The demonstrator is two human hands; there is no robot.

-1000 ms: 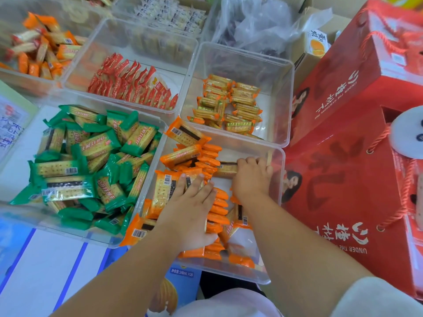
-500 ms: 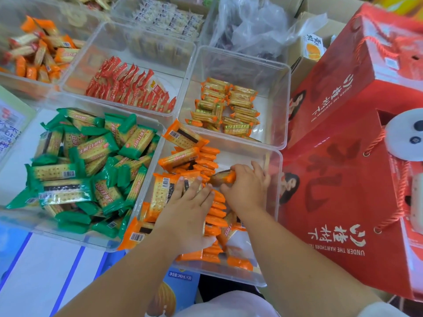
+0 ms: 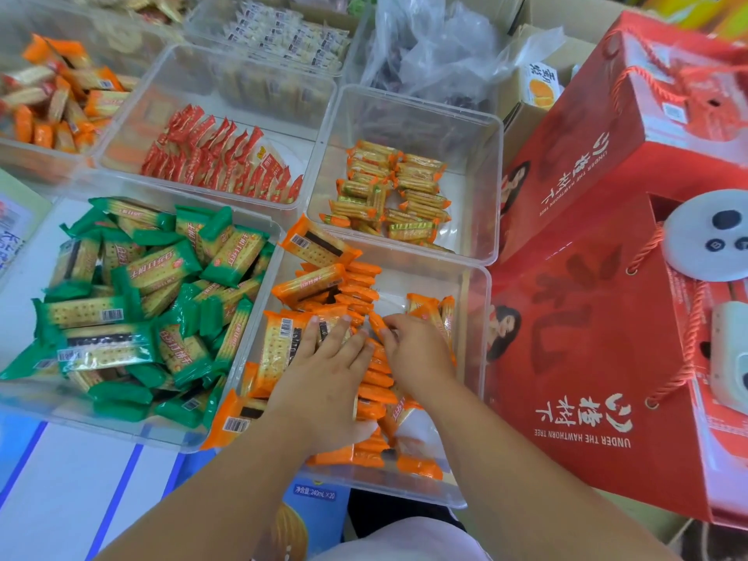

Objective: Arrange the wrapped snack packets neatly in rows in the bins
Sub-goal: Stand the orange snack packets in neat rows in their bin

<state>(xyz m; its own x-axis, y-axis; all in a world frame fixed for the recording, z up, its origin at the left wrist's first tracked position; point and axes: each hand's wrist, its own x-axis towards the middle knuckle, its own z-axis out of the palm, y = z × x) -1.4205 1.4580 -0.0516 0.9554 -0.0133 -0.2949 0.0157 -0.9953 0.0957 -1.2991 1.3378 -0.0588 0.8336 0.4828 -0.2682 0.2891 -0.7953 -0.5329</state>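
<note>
Head view looks down on a counter crowded with clear plastic bins. At its near edge, in front of the person, stands the clear bin [image 3: 474,342] that holds the orange packets [image 3: 307,283]. Down the middle of this bin a row of them stands on edge, packed side by side. More lie flat and loose along its left side, and one leans over the far left corner of the rim. A few stand against the right wall.

The left hand [image 3: 328,382] lies flat on the loose packets with its fingers straight and slightly spread, and its fingertips reach the row. The right hand [image 3: 419,354] is just beside it, fingers curled, pinching a single orange packet [image 3: 375,322] at the top of the row. The two hands nearly touch.

Toward the left edge of the counter, touching the first bin, a green-packet bin [image 3: 121,433] is heaped with green packets [image 3: 162,273] lying at all angles. Behind it a far bin [image 3: 243,78] has red packets [image 3: 210,155] lined up on edge. Behind the orange bin another bin [image 3: 497,176] holds small yellow-and-orange packets [image 3: 388,188] in rough stacks. A red gift box [image 3: 587,285] with cord handles stands at the right edge, and a crumpled plastic bag [image 3: 437,46] lies at the far side.
</note>
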